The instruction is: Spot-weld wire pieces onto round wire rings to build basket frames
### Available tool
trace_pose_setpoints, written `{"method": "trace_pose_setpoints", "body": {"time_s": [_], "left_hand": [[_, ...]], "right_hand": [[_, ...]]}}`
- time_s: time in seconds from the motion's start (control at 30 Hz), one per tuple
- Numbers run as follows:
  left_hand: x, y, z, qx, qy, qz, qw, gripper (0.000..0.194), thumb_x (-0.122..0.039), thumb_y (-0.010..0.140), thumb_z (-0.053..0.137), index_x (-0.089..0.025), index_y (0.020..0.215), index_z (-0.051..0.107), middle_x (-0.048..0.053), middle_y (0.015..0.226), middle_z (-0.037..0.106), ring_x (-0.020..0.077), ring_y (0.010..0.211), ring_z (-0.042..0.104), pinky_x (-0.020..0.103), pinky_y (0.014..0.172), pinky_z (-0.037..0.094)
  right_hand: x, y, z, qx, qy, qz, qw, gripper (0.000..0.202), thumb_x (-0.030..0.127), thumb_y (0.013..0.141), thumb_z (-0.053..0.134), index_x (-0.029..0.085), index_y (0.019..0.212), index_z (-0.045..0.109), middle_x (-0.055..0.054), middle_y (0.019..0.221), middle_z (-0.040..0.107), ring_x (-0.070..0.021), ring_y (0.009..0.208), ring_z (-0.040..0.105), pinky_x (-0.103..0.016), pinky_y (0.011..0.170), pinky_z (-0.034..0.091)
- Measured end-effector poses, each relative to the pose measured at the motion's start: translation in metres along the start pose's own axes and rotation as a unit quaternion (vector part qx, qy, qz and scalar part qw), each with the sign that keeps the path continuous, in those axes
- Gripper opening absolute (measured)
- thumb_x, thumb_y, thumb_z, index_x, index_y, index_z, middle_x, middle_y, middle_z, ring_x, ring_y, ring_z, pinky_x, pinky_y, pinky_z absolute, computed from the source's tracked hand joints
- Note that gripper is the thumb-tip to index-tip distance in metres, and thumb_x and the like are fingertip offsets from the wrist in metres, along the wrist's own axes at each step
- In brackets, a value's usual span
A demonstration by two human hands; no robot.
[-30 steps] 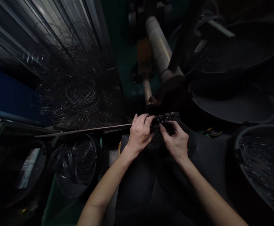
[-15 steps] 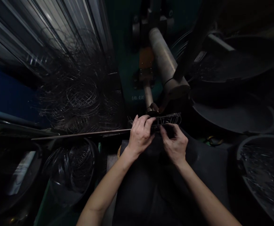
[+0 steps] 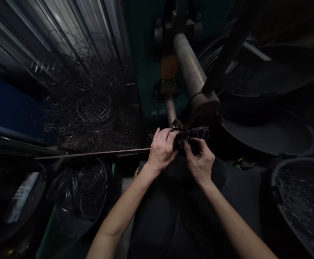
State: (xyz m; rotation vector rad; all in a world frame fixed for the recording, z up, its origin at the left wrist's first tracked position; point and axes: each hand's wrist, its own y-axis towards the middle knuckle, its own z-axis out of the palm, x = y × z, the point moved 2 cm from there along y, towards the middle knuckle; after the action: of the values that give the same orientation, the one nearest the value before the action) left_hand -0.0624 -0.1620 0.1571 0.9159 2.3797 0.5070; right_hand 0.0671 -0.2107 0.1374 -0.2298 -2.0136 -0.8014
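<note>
A round wire frame (image 3: 197, 132) sits at the end of the machine's lower metal rod (image 3: 171, 112), beneath a thick cylindrical arm (image 3: 190, 63). My left hand (image 3: 162, 148) is closed over the left part of this frame, fingers bent across its wires. To the right, my right hand (image 3: 200, 160) pinches at the near side of the frame with thumb and fingers together. Whatever lies between those right fingertips is too small and dark to make out. The far tips of the rod and part of the frame are hidden behind my left fingers.
Tangled wire rings (image 3: 94, 108) are heaped at the left. A bucket (image 3: 107, 187) of wire hoops stands nearer, below a thin strip (image 3: 92, 155). On the right are a dark basin (image 3: 270, 135) and a tub (image 3: 275, 180) of small metal pieces.
The view has shifted slightly. My left hand stays on the wire frame, and the right fingertips have moved a little up and closer to its near edge.
</note>
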Motion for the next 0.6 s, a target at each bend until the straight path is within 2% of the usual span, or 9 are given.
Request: {"method": "trace_pose_setpoints", "body": {"time_s": [0.23, 0.37, 0.47, 0.53, 0.6], "left_hand": [[0.004, 0.002, 0.006, -0.001, 0.009, 0.000, 1.000, 0.059, -0.018, 0.075, 0.068, -0.017, 0.128, 0.043, 0.011, 0.126, 0.058, 0.0244, 0.121, 0.055, 0.047, 0.115, 0.036], [0.013, -0.001, 0.007, -0.001, 0.008, 0.005, 1.000, 0.052, -0.021, 0.080, 0.063, -0.019, 0.127, 0.042, 0.010, 0.129, 0.056, 0.0239, 0.125, 0.052, 0.048, 0.116, 0.034], [0.023, 0.000, 0.007, -0.009, 0.004, 0.023, 1.000, 0.049, -0.020, 0.082, 0.061, -0.021, 0.126, 0.041, 0.009, 0.131, 0.055, 0.0230, 0.127, 0.051, 0.049, 0.116, 0.031], [0.027, 0.003, 0.005, -0.029, -0.001, 0.039, 0.999, 0.050, -0.018, 0.080, 0.063, -0.020, 0.125, 0.041, 0.010, 0.130, 0.055, 0.0225, 0.126, 0.052, 0.048, 0.116, 0.031], [0.028, 0.004, 0.000, -0.066, -0.006, 0.041, 0.997, 0.046, -0.016, 0.080, 0.061, -0.018, 0.122, 0.041, 0.010, 0.124, 0.058, 0.0213, 0.121, 0.054, 0.046, 0.114, 0.034]], "right_hand": [[-0.006, -0.001, -0.001, 0.003, -0.018, 0.001, 1.000, 0.025, 0.043, 0.089, 0.056, 0.019, 0.093, 0.060, -0.005, 0.086, 0.065, -0.0171, 0.077, 0.062, -0.031, 0.072, 0.049], [-0.010, -0.001, 0.009, -0.001, -0.015, 0.025, 1.000, 0.025, 0.044, 0.089, 0.057, 0.020, 0.094, 0.061, -0.004, 0.083, 0.065, -0.0176, 0.074, 0.062, -0.033, 0.070, 0.052], [-0.002, 0.001, 0.018, 0.006, -0.002, 0.037, 0.999, 0.025, 0.044, 0.089, 0.057, 0.021, 0.095, 0.061, -0.004, 0.084, 0.065, -0.0165, 0.072, 0.062, -0.031, 0.067, 0.054], [0.009, 0.003, 0.012, 0.017, 0.001, 0.029, 0.999, 0.026, 0.045, 0.089, 0.057, 0.021, 0.097, 0.061, -0.004, 0.087, 0.065, -0.0163, 0.074, 0.063, -0.030, 0.068, 0.054], [0.020, 0.002, -0.009, 0.021, -0.010, 0.017, 1.000, 0.027, 0.046, 0.089, 0.056, 0.021, 0.099, 0.062, -0.005, 0.091, 0.065, -0.0166, 0.078, 0.063, -0.031, 0.070, 0.054]]}}
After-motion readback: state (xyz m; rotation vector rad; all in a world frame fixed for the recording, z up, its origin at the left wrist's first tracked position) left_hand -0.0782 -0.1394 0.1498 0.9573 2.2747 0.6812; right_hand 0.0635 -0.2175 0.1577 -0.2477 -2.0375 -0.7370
